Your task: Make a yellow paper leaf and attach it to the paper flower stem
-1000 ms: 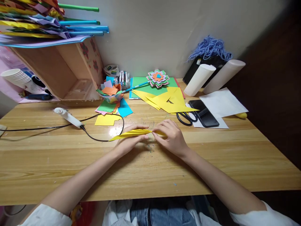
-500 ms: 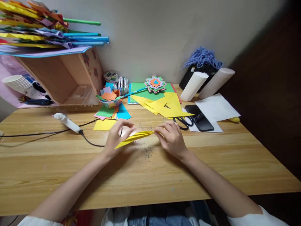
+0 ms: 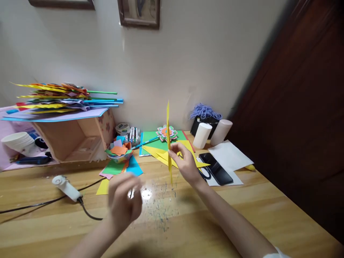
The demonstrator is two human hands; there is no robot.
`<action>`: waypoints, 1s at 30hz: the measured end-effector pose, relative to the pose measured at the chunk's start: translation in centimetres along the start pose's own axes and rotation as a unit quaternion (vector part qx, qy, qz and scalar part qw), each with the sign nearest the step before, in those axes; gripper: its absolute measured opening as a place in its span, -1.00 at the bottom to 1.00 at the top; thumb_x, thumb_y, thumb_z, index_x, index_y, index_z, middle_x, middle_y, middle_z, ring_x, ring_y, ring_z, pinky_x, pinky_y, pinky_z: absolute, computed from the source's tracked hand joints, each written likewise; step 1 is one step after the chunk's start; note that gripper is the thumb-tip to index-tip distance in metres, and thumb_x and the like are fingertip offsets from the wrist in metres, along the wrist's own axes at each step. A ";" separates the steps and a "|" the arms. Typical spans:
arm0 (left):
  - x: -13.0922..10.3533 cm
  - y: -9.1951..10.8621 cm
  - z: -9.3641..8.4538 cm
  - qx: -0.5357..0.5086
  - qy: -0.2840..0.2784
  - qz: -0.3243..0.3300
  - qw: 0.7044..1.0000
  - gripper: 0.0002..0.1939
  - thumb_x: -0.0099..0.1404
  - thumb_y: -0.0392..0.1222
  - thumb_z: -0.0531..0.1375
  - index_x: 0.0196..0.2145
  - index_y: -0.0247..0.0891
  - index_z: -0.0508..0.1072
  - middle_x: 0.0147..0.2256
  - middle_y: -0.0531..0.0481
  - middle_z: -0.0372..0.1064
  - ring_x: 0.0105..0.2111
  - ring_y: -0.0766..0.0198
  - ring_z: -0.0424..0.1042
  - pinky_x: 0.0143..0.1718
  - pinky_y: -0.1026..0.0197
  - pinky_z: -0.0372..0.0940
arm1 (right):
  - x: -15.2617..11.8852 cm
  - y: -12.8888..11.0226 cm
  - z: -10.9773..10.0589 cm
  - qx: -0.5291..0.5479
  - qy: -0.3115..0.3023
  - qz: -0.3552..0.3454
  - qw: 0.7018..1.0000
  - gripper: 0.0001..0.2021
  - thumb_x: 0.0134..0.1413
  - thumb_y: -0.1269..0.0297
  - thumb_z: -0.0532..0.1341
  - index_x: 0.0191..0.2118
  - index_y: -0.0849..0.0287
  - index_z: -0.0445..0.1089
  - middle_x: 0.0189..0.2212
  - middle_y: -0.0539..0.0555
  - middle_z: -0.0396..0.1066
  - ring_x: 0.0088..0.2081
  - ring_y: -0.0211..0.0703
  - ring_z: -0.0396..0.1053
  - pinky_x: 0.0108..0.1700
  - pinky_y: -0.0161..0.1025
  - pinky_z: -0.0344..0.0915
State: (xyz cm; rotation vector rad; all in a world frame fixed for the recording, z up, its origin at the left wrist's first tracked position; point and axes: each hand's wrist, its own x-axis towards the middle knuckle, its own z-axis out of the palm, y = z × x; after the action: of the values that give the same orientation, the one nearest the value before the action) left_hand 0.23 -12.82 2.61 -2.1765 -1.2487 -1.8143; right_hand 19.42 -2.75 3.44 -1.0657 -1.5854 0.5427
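My right hand [image 3: 185, 165] pinches a folded yellow paper [image 3: 168, 125] near its middle between thumb and fingertips. The paper stands upright above the table, seen nearly edge-on as a narrow strip. My left hand [image 3: 125, 197] is raised at the lower left, apart from the paper, its fingers curled and smeared by motion. No object shows in it. Behind the right hand lie cut yellow paper sheets [image 3: 153, 153] and a layered paper flower [image 3: 172, 135] on a blue stick. Black scissors handles [image 3: 206, 174] are partly hidden beside the right wrist.
A white corded device [image 3: 66, 188] lies at left, its black cord running behind my left hand. A bowl of paper scraps [image 3: 119, 157] stands by an open box [image 3: 104, 125] topped with paper flowers. A phone [image 3: 217, 170], white sheets and two white cylinders [image 3: 202, 135] are at right.
My left hand has let go of the yellow paper and drawn back left. My right hand has turned the paper from nearly level to upright. The view has tilted up, showing more wall.
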 end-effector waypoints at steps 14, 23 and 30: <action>6.9 -5.4 6.2 -0.356 -0.245 -0.371 0.822 -0.74 0.09 -0.09 0.24 -0.28 -0.29 0.48 -0.22 -0.10 0.46 -0.17 0.19 0.41 -0.09 0.19 0.26 | 1.1 -1.2 2.4 0.034 -0.068 0.093 0.993 -0.87 -0.08 0.27 0.21 -0.52 0.20 0.32 -0.62 -0.06 0.21 -0.53 -0.27 0.19 -0.47 -0.32 0.17; 6.8 -6.0 6.5 -0.418 -0.189 -0.361 0.812 -0.70 0.01 -0.14 0.30 -0.27 -0.31 0.52 -0.28 -0.09 0.50 -0.25 0.18 0.44 -0.11 0.18 0.27 | 0.5 -2.1 1.6 -0.216 -0.026 -0.204 0.954 -0.90 0.08 0.35 0.13 -0.42 0.18 0.36 -0.56 0.01 0.29 -0.43 -0.19 0.21 -0.35 -0.23 0.15; 6.5 -6.9 6.7 -0.439 -0.173 -0.321 0.821 -0.80 0.05 -0.17 0.28 -0.33 -0.30 0.54 -0.32 -0.07 0.49 -0.26 0.19 0.43 -0.16 0.21 0.27 | 0.6 -3.1 0.3 -0.225 -0.038 -0.225 0.947 -0.93 0.04 0.32 0.18 -0.31 0.16 0.34 -0.37 0.06 0.39 -0.25 -0.12 0.29 -0.22 -0.19 0.23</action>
State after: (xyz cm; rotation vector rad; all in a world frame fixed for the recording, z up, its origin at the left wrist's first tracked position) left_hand 1.46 -1.36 2.94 -2.8721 -1.5583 -2.7968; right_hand 18.03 -3.72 6.11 -0.9676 -2.0026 -0.0971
